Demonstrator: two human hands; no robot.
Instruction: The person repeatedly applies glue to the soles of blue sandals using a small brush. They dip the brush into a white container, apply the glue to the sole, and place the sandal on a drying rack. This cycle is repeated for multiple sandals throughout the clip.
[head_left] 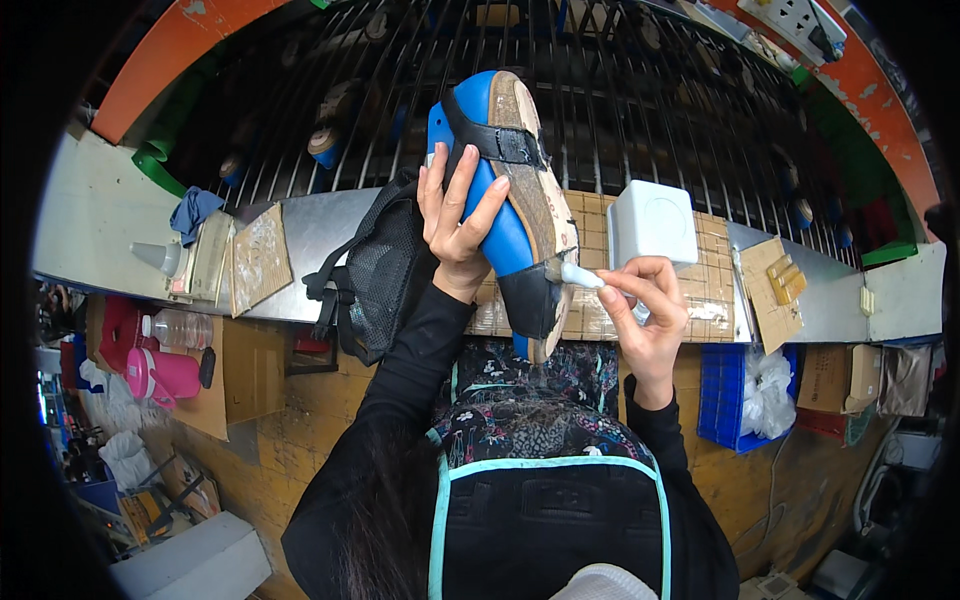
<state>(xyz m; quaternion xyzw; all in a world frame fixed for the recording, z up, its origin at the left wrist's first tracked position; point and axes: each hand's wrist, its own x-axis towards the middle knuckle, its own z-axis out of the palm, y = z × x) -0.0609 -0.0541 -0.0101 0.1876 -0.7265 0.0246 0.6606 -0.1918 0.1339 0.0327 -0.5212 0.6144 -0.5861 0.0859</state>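
Note:
My left hand (458, 225) grips a blue shoe last (508, 240) from its left side, fingers spread over it. A tan footbed-like sole (556, 215) with a pale, rough edge covers its upturned bottom. Black straps (515, 146) wrap round it, and a black upper piece (530, 298) covers the lower end. Between thumb and fingers, my right hand (652, 325) pinches a small white applicator (582, 276). The applicator's rounded tip meets or nearly meets the sole's edge beside the black piece. A white plastic container (652, 228) stands just beyond my right hand.
Cardboard (700, 290) covers the bench under the work. A black mesh bag (375, 275) lies left of my arm. Behind runs a rack of metal rods (590, 110) with other lasts (325, 145) below. A blue crate (722, 400) holding plastic bags sits lower right; a pink jug (165, 377) sits lower left.

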